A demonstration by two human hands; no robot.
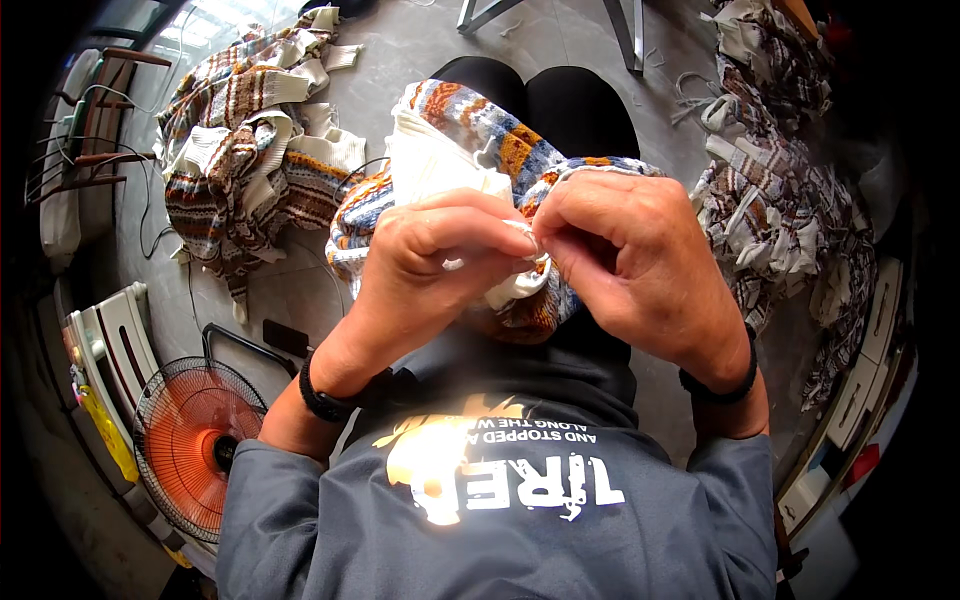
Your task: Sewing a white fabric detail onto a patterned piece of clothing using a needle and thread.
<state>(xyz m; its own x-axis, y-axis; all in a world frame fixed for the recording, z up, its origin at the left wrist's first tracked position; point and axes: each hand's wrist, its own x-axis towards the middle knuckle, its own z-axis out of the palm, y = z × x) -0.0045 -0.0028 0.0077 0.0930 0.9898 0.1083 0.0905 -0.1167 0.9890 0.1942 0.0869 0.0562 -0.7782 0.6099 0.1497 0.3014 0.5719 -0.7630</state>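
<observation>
A multicoloured knitted garment (pixel 488 120) in orange, blue, grey and white lies across my lap, with a cream ribbed knit part (pixel 435 160) on its upper left. My left hand (pixel 440 255) pinches a small looped piece of the white knit at the middle of the garment, thumb and forefinger closed on it. My right hand (pixel 635 265) is closed close beside it, thumb and forefinger pinched at the same white piece, the fingertips of both hands nearly meeting. Whether a thread or small tool is between the fingertips is too small to tell.
Patterned knit pieces (pixel 250 170) lie heaped on the left floor, and another heap (pixel 760 200) on the right. A fan (pixel 195 450) with orange blades stands at lower left, near chairs (pixel 115 330) and cables. Metal legs (pixel 630 35) stand ahead on the tiled floor (pixel 570 30).
</observation>
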